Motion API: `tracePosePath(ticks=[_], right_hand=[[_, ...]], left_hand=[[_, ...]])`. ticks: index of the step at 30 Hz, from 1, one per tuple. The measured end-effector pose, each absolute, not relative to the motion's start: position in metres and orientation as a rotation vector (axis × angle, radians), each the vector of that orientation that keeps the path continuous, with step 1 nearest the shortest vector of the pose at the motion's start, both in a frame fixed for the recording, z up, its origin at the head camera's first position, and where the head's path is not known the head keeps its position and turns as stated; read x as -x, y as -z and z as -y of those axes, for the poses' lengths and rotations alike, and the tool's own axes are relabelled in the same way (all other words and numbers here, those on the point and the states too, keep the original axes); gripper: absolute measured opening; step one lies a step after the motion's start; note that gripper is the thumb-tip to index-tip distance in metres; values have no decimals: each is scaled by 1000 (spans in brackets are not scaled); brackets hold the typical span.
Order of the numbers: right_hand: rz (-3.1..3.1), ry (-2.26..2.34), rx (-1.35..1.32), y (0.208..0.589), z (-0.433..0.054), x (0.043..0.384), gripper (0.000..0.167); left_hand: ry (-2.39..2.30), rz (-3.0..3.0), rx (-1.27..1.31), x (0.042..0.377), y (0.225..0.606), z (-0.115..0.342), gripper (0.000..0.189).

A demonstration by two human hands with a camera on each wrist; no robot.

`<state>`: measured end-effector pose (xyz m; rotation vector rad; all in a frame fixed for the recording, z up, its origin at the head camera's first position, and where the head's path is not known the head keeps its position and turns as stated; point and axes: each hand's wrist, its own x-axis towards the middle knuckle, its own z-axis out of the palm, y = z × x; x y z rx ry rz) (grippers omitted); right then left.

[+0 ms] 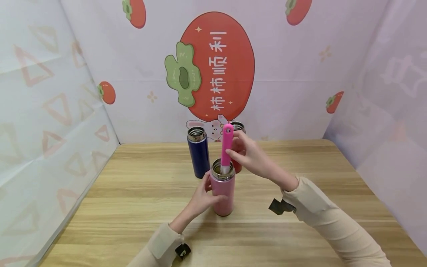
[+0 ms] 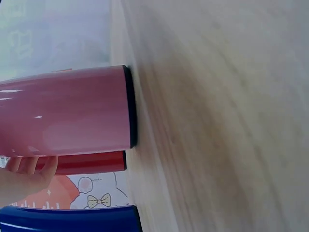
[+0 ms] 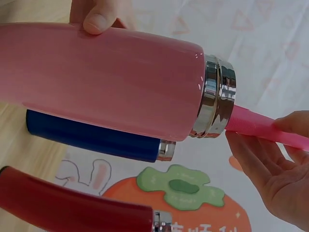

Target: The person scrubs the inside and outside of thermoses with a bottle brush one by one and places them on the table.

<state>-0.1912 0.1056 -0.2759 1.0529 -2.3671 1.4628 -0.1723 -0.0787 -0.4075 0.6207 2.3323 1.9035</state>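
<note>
A pink thermos bottle [image 1: 224,193] with an open metal mouth stands upright on the wooden table. My left hand [image 1: 202,198] grips its side, thumb across the front; in the right wrist view the thumb [image 3: 99,21] presses on the pink wall. Above the mouth, my right hand [image 1: 248,154] pinches a bright pink handle [image 1: 227,144] between thumb and fingers. A whitish lower part [image 1: 225,170] of that tool goes down into the bottle, and its end is hidden inside. The handle [image 3: 251,124] runs out of the metal neck [image 3: 216,96] in the right wrist view.
A blue bottle [image 1: 199,155] without a lid stands behind and to the left. The red bottle [image 3: 82,203] stands behind to the right, partly covered by my right hand in the head view. A printed cloth [image 1: 283,74] hangs behind the table [image 1: 140,193].
</note>
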Motion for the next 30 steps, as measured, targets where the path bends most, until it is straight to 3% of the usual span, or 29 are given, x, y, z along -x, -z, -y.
tracePosePath(ticks=[13,23,30], right_hand=[[2252,-1777,-882,299,-122,175,39],[2115,-2037,-787,321,-131,164,23],[2084,-2138,-668,334,-135,156,22]], left_hand=[[-1804,-2632,-684,164,407,84,83],[-1521,-2903,-787,151,397,93,81],[-1278,-3074,-870,145,388,99,83]])
